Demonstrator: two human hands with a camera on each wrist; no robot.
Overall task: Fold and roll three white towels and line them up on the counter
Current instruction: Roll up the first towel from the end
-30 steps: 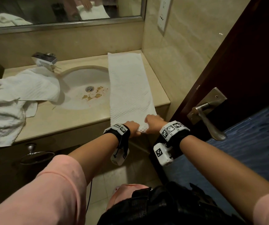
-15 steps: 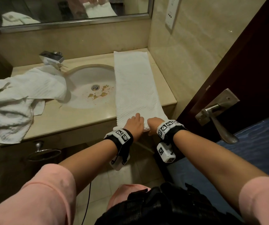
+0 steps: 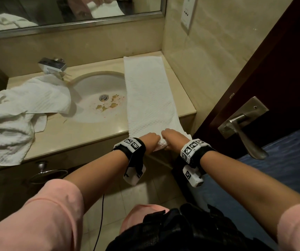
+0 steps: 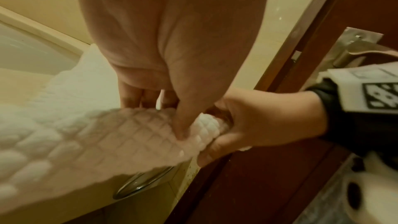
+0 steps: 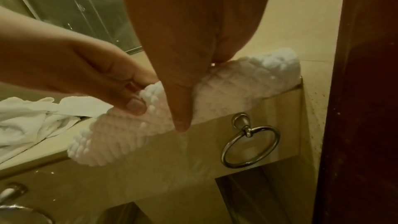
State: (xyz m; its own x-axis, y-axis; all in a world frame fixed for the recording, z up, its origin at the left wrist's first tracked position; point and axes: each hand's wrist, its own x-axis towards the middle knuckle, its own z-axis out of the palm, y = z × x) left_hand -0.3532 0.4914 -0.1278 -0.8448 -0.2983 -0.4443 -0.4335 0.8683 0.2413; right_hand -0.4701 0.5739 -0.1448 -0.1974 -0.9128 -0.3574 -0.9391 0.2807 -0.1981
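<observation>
I've got a white cloth towel (image 3: 149, 98) with a quilted, bumpy weave on the right, and crumpled cloth towels (image 3: 15, 115) on the left. The counter (image 3: 84, 131) looks like polished beige stone, the sink (image 3: 98, 95) glossy, the door handle (image 3: 245, 129) brushed metal, and the near ring (image 5: 251, 147) shiny chrome.

Beige counter (image 3: 84, 131): folded towel strip (image 3: 148, 98) right of sink (image 3: 98, 98); crumpled towels (image 3: 15, 113) left.
</observation>
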